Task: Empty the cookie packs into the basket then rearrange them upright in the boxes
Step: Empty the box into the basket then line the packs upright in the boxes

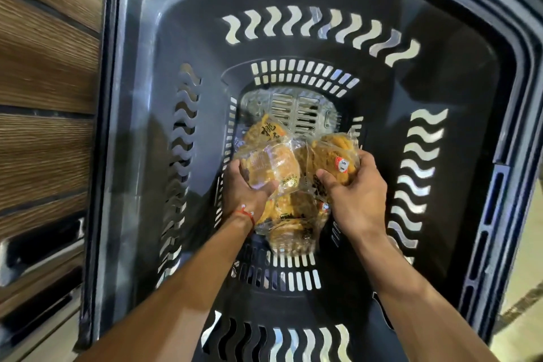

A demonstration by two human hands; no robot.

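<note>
basket: I'm looking straight down into a deep dark plastic basket point(126, 132) with wavy and straight slots in its walls. A grey slotted basket floor point(293, 113) is showing at the far end.
left hand: the left hand point(245, 185) is reaching deep inside, with fingers and thumb curling round the left cookie pack point(269, 164). It's gripping the pack from the left, thumb lying across the near edge.
right hand: the right hand point(357, 191) is reaching in beside it and curling round the right cookie pack point(333, 160). The fingers are wrapping the pack's right edge and the thumb is pressing its near side.
held packs: both are clear wrappers with golden-brown cookies inside, touching each other at the middle. The right one is showing a red-and-white label. I can't tell if either is off the pile.
far cookie pack: I'm seeing a far cookie pack point(263, 132) with black characters, lying behind the left one against the basket's left wall.
loose cookie packs: the loose cookie packs point(293, 220) are lying on the bottom, under and between both wrists. I'm not getting a count.
wrist: a red thread bracelet point(246, 214) is sitting on the left wrist.
surroundings: wood-grain panelling point(44, 73) is running down the left of the basket, and pale flooring point(524, 317) is showing at the right.
</note>
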